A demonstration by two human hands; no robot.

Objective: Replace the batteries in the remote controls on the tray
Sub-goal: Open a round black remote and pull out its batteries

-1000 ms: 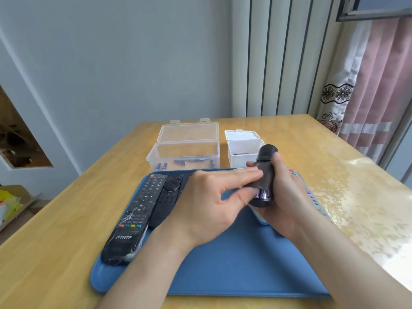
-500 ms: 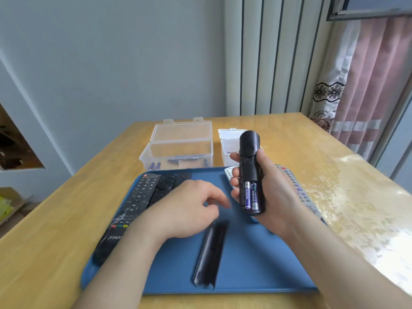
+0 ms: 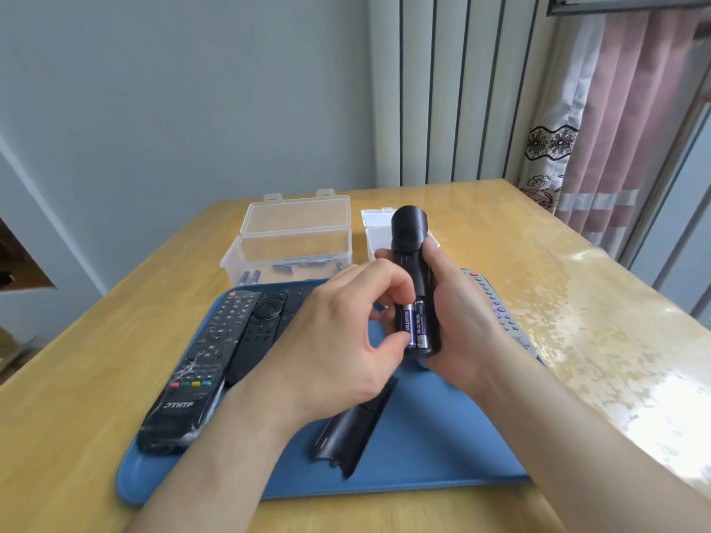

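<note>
Above the blue tray (image 3: 423, 455), the right hand (image 3: 461, 328) clasped the uncovered black remote (image 3: 409, 232) upright while the left hand (image 3: 338, 340), thumb and forefinger curled, pinched a purple battery (image 3: 407, 323), which probably next needed levering out.

Bare forearms (image 3: 231, 448) (both), left hand (image 3: 334, 340), right hand (image 3: 461, 328)

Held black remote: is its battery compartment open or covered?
Open. Two purple batteries sit exposed in the black remote the right hand grips; its cover lies loose on the blue tray.
</note>
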